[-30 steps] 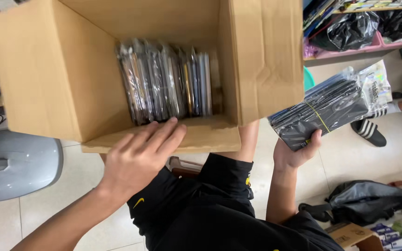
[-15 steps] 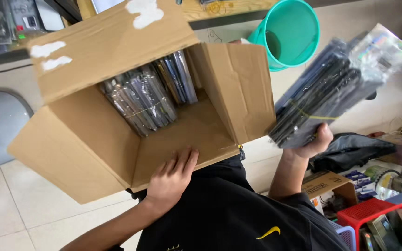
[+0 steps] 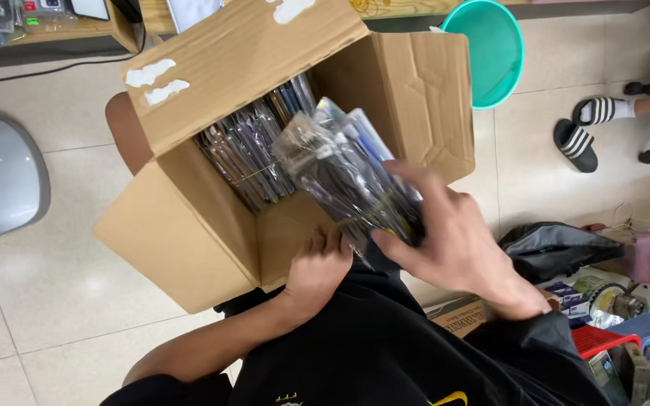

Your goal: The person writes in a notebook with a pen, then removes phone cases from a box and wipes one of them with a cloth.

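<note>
A small shop's stockroom: cardboard box (image 3: pixel 212 225) of packaged goods (image 3: pixel 246 154), tiled floor (image 3: pixel 54 293).

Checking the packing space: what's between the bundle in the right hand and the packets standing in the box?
Head view: only bare cardboard box interior separates the bundle in the right hand from the standing packets.

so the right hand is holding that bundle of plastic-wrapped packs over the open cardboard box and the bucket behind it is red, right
Not quite: the bucket behind the cardboard box is teal green, not red, as the head view shows. The rest holds: the right hand has its grip on the bundle of plastic-wrapped packs over the open box.
</note>
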